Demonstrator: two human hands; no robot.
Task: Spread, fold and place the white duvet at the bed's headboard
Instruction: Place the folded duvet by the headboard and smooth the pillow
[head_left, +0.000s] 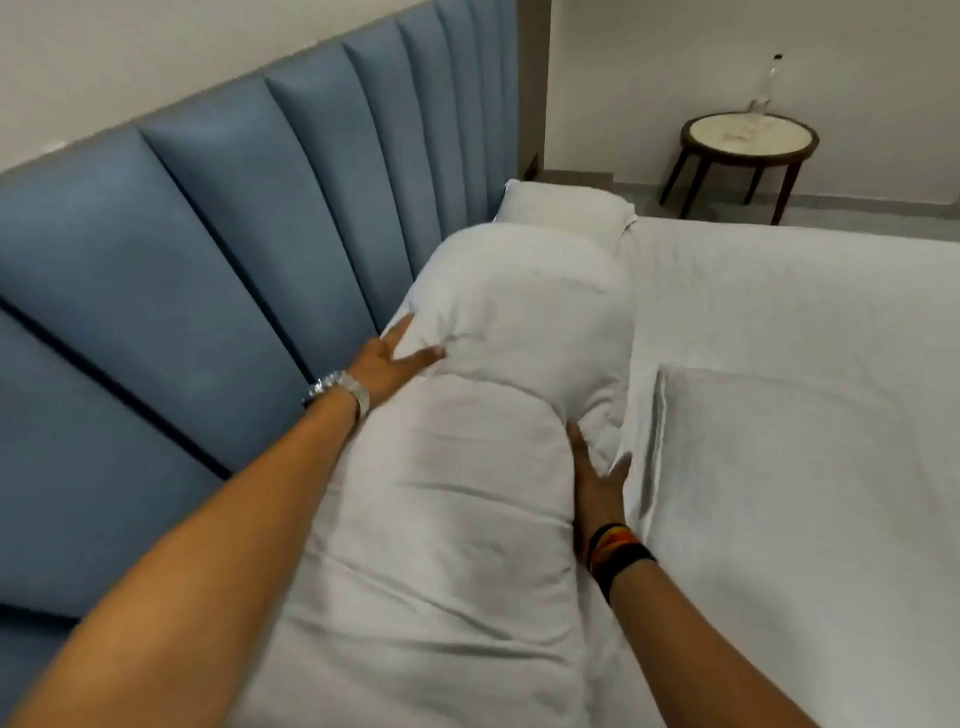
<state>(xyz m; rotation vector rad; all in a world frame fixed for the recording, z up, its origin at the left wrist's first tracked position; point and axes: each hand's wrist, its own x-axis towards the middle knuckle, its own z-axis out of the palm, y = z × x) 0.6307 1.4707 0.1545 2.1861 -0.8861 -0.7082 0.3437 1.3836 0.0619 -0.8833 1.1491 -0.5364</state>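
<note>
The white duvet (488, 415) lies folded into a long thick bundle along the blue padded headboard (218, 249). My left hand (387, 364), with a silver watch on the wrist, presses flat against the bundle's headboard side, its fingers spread on the cloth. On the opposite side, toward the mattress, my right hand (597, 483) wears dark bands at the wrist. It pushes against the bundle with an open palm and splayed thumb. Neither hand clasps the fabric.
A white pillow (566, 208) rests at the far end of the headboard, beyond the duvet. Another flat pillow (789, 467) lies on the white sheet to the right. A round side table (748, 140) with a glass bottle (766, 88) stands by the far wall.
</note>
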